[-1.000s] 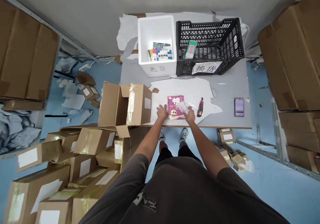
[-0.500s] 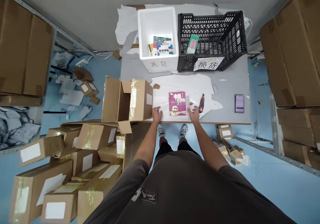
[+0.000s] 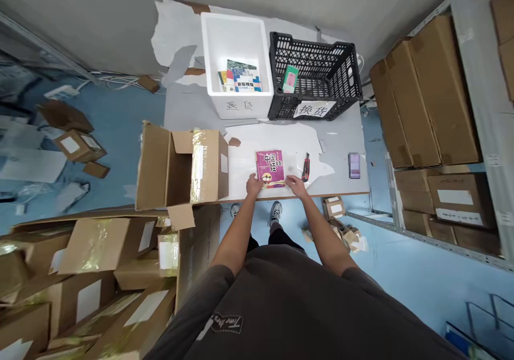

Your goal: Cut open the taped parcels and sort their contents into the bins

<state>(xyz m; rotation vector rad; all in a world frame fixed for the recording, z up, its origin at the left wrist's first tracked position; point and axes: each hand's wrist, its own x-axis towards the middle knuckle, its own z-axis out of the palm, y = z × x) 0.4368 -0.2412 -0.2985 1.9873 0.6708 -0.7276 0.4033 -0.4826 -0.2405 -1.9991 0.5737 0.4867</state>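
A purple book (image 3: pixel 270 166) lies flat on white paper near the table's front edge. At the book's lower left corner is my left hand (image 3: pixel 254 185), its fingers against the edge. My right hand (image 3: pixel 296 185) is at the lower right corner, fingertips touching the book. Both hands hold the book between them. Just right of my right hand lies a red and black utility knife (image 3: pixel 306 167). Behind the book stand a white foam box (image 3: pixel 240 105) with several books inside and a black crate (image 3: pixel 277 106) with a green and pink item.
An open cardboard box (image 3: pixel 211 170) stands at the table's left. A phone (image 3: pixel 354 166) lies at the right. Several taped cartons (image 3: pixel 96 242) are piled on the lower left, and shelves with large cartons (image 3: pixel 433 98) rise on the right.
Both hands have closed in on the book's lower corners; earlier they rested apart on either side of it. The camera view has shifted and turned.
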